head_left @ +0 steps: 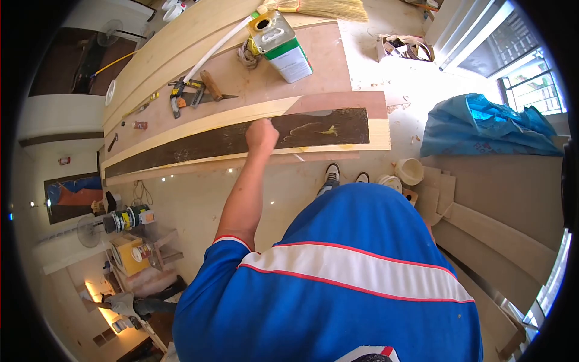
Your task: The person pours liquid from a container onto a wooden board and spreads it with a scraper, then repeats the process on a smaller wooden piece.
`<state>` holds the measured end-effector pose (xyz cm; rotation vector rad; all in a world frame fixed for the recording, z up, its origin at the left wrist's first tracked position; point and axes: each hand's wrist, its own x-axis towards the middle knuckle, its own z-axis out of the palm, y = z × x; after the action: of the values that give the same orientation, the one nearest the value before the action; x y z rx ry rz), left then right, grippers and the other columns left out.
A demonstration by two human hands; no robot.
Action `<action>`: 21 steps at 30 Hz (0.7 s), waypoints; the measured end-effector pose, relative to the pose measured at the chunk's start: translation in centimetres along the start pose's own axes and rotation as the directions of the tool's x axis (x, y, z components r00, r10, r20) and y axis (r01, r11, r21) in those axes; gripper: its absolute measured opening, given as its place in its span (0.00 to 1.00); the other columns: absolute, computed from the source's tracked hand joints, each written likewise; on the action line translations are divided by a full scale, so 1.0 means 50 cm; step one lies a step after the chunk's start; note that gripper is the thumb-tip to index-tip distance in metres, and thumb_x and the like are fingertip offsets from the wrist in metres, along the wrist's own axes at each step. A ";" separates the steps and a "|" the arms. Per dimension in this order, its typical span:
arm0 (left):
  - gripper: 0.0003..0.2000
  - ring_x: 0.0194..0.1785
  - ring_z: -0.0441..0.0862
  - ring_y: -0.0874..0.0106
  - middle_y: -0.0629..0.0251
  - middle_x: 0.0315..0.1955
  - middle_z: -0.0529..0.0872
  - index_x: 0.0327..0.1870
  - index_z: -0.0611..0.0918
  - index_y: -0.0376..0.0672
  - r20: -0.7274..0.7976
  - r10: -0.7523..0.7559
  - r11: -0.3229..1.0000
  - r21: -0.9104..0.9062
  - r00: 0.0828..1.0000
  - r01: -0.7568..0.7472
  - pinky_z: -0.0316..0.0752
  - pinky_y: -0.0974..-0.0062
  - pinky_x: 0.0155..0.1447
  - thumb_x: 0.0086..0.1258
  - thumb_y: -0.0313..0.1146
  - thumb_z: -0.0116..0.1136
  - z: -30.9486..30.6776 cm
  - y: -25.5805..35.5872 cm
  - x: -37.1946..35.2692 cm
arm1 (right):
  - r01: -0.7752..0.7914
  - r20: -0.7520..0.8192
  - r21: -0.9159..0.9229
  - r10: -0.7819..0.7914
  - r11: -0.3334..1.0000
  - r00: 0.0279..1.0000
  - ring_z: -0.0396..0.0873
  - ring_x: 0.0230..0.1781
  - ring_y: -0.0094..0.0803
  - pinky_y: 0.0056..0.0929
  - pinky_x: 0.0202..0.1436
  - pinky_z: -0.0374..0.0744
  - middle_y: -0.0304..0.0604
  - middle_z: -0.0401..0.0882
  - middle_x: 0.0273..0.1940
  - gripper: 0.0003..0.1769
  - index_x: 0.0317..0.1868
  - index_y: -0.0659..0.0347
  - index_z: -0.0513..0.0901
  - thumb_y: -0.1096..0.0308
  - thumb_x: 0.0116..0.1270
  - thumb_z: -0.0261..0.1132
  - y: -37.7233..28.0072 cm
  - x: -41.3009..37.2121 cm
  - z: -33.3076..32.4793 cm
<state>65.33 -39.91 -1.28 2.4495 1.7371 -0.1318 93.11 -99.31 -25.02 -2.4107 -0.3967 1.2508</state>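
Note:
My left hand (pixel 262 136) is closed in a fist over a long dark brown strip (pixel 205 145), knuckles away from me. Whatever its fingers hold, if anything, is hidden. The strip lies on a pale wooden board (pixel 379 134). Right of the hand, a yellowish smear (pixel 329 130) and a thin curved streak mark the strip's surface. My right hand is out of view. Beyond the strip stand a metal can (pixel 282 48) with a brown-stained opening and, near it, a crumpled rag (pixel 248 54). Farther left lie a wooden-handled tool (pixel 211 85) and several other hand tools (pixel 178 96).
A straw broom (pixel 329 8) lies at the far edge. Blue plastic sheeting (pixel 488 127) is heaped to the right, near a white bucket (pixel 409 171) and leaning panels (pixel 494 205). Another person (pixel 123 303) is at the lower left, past a fan (pixel 90 230).

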 end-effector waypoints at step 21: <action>0.09 0.41 0.85 0.48 0.43 0.34 0.87 0.36 0.86 0.37 0.297 0.630 0.776 -0.193 0.718 -0.601 0.79 0.55 0.50 0.60 0.32 0.60 0.052 0.219 0.066 | -0.016 -0.048 -0.042 0.014 0.999 0.999 0.77 0.26 0.43 0.41 0.30 0.74 0.51 0.76 0.26 0.10 0.30 0.60 0.82 0.61 0.60 0.67 0.009 -0.029 0.019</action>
<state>76.77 -40.81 -3.70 2.5936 0.7044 -0.3786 91.51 -100.11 -24.69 -2.4785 -0.3960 1.1996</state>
